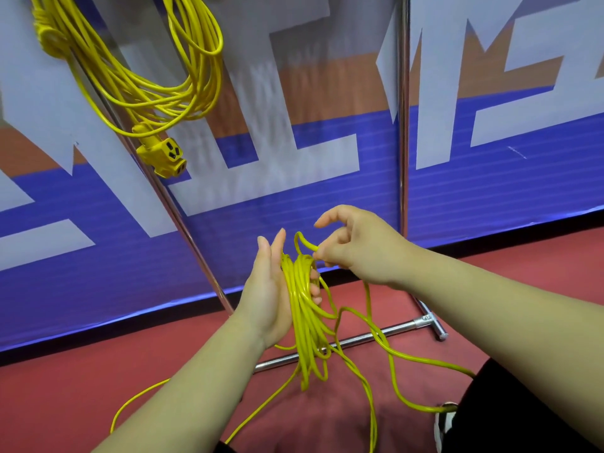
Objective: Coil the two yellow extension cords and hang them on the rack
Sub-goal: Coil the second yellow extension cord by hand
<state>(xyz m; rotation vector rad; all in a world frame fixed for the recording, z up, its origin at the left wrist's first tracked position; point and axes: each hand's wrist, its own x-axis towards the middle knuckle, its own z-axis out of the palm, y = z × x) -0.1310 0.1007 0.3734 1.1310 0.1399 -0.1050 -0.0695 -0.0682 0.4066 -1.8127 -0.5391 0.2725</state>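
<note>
Left hand (pixel 273 289): palm faces right, forefinger and thumb point up, lower fingers curl round a bundle of loops of the loose yellow extension cord (pixel 302 305). The bundle hangs from this hand, with its loops dangling in front of the rack's base bar.

Right hand (pixel 356 250): just right of the left hand and slightly higher. Thumb and curled fingers pinch a small upstanding loop of the same cord at the top of the bundle. The forefinger is raised, crooked, and touches nothing. The hands are near each other but apart, joined only by the cord.

Uncoiled remainder: several strands drop from the bundle to the dull red floor (pixel 65 387). One arcs toward the floor's near-left corner, others run to the near edge, and one loops right beside a black trouser leg (pixel 523 420) and a black-and-white shoe (pixel 444 423).

Coiled yellow extension cord (pixel 137 93): hangs high at the left of the chrome tube rack (pixel 404 125), well apart from both hands. Its yellow socket block (pixel 163 155) is lowest and lies against the rack's left pole. Its hanging point is out of view.

Rack: one pole rises right of the hands, one left of them.

Behind: a blue, white and orange banner (pixel 490 191) stands along the floor's far edge.
</note>
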